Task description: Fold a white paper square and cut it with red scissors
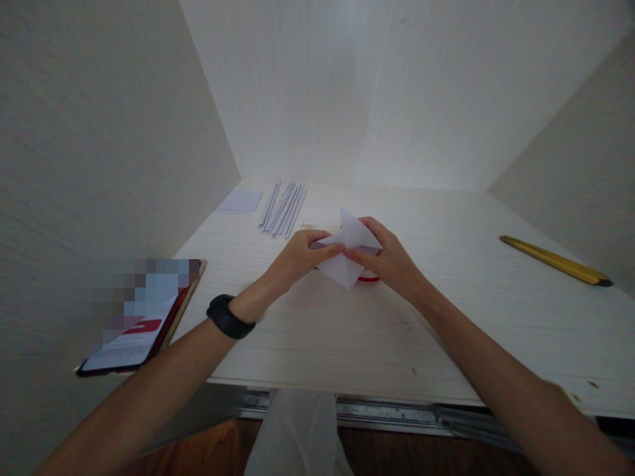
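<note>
Two bare hands meet over a white wooden desk (446,317), pinching a folded sheet of white paper (347,254) between them. The left hand (297,254), a black band (228,317) on its wrist, closes thumb and fingertips on the paper's left corner; the right hand (389,258) grips the right side, fingers curled over the upper fold. The paper is held just above the desk, near its middle, over a red-edged object (368,279) that it mostly hides. Rolled paper sticks (284,208) and a small pale square sheet (241,200) lie behind, a phone (143,324) at left, a yellow ruler (555,260) at right.
</note>
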The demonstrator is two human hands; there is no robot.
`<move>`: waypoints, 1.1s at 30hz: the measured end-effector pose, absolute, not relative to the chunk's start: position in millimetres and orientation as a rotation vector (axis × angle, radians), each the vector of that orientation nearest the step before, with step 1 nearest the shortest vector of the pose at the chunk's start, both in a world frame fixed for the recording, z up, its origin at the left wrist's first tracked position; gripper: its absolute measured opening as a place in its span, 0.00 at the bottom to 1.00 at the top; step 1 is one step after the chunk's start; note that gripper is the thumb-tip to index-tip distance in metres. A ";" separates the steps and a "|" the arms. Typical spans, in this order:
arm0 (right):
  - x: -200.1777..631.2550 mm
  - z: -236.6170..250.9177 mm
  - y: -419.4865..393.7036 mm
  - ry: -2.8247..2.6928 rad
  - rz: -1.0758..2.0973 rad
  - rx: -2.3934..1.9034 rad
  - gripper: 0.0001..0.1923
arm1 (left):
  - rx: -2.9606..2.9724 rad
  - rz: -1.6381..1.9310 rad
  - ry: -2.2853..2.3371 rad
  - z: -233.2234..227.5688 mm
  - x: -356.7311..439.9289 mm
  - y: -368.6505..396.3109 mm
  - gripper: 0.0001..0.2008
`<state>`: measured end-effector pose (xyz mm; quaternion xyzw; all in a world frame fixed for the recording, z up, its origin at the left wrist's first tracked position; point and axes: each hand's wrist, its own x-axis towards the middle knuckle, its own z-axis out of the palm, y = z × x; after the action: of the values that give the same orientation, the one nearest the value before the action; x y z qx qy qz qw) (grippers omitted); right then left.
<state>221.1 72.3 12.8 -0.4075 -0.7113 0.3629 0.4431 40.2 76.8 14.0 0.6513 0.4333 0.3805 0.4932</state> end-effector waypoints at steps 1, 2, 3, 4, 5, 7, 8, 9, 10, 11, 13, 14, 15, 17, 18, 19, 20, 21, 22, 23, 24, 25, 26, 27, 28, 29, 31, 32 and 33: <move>221.0 13.0 72.4 -1.764 0.892 -1.014 0.17 | 1.582 0.917 1.046 14.0 39.8 77.3 0.16; 220.8 13.3 72.5 -1.760 0.889 -1.018 0.17 | 1.585 0.910 1.041 14.3 39.3 77.7 0.15; 220.6 13.8 72.4 -1.752 0.894 -1.022 0.17 | 1.588 0.900 1.041 14.8 38.9 78.2 0.15; 220.2 14.3 72.3 -1.740 0.905 -1.026 0.18 | 1.592 0.890 1.045 15.5 38.5 78.6 0.15; 219.9 14.8 72.2 -1.726 0.920 -1.030 0.18 | 1.594 0.880 1.050 16.2 38.1 79.0 0.14; 219.5 15.5 71.8 -1.709 0.942 -1.030 0.19 | 1.599 0.861 1.059 17.6 37.8 79.5 0.14; 219.5 15.9 71.6 -1.709 0.948 -1.025 0.20 | 1.599 0.858 1.065 18.2 37.8 79.5 0.14; 219.8 16.4 71.3 -1.714 0.952 -1.017 0.20 | 1.600 0.859 1.069 18.6 37.7 79.4 0.14; 220.2 17.1 71.2 -1.722 0.958 -1.006 0.21 | 1.595 0.866 1.072 19.0 37.7 79.1 0.13; 220.9 17.9 71.1 -1.729 0.972 -0.993 0.22 | 1.581 0.876 1.074 19.3 37.5 78.8 0.14; 222.6 19.9 71.3 -1.715 1.017 -0.952 0.22 | 1.519 0.902 1.077 20.0 36.9 77.8 0.14; 223.6 20.8 71.7 -1.691 1.056 -0.927 0.24 | 1.485 0.912 1.075 20.2 36.6 77.2 0.15; 224.5 21.6 72.4 -1.658 1.104 -0.905 0.27 | 1.455 0.921 1.072 20.4 36.3 76.6 0.15; 226.2 22.2 74.2 -1.584 1.203 -0.880 0.34 | 1.426 0.931 1.069 20.4 36.1 75.7 0.16; 226.9 21.8 75.2 -1.552 1.238 -0.879 0.35 | 1.422 0.932 1.068 20.1 36.2 75.5 0.16; 227.4 21.1 76.1 -1.530 1.249 -0.883 0.32 | 1.421 0.931 1.069 19.7 36.5 75.3 0.16; 227.6 20.3 76.9 -1.517 1.233 -0.893 0.27 | 1.421 0.929 1.069 19.2 36.8 75.4 0.15; 227.6 19.4 77.3 -1.515 1.213 -0.907 0.21 | 1.425 0.928 1.066 18.6 37.2 75.6 0.15; 227.4 18.6 77.4 -1.522 1.203 -0.926 0.16 | 1.433 0.927 1.060 18.0 37.6 75.9 0.15; 227.1 18.2 77.2 -1.536 1.200 -0.946 0.13 | 1.440 0.926 1.055 17.5 37.9 76.3 0.15; 226.6 18.1 76.8 -1.550 1.204 -0.966 0.12 | 1.447 0.926 1.050 17.2 38.1 76.6 0.14; 226.2 18.4 76.3 -1.559 1.208 -0.980 0.12 | 1.450 0.927 1.048 17.1 38.2 76.8 0.14; 225.8 18.8 75.7 -1.564 1.208 -0.988 0.11 | 1.447 0.928 1.049 17.1 38.3 76.9 0.14; 225.7 19.4 75.2 -1.564 1.209 -0.991 0.12 | 1.439 0.928 1.054 17.4 38.4 76.9 0.14; 225.7 20.1 74.8 -1.560 1.215 -0.993 0.12 | 1.430 0.929 1.060 17.7 38.4 76.8 0.14; 225.8 20.7 74.5 -1.554 1.225 -0.994 0.12 | 1.425 0.930 1.063 18.1 38.4 76.6 0.13; 226.3 21.8 74.3 -1.549 1.246 -0.997 0.13 | 1.425 0.935 1.068 18.7 38.5 76.2 0.14; 226.5 22.2 74.3 -1.549 1.249 -1.003 0.13 | 1.431 0.940 1.068 18.8 38.6 76.1 0.14; 226.5 22.6 74.3 -1.552 1.247 -1.014 0.13 | 1.439 0.941 1.067 18.9 38.6 76.0 0.14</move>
<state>226.5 74.3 22.6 -0.4078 -0.6244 0.5018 0.4382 38.6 76.0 18.9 0.6029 0.4470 0.3942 0.5303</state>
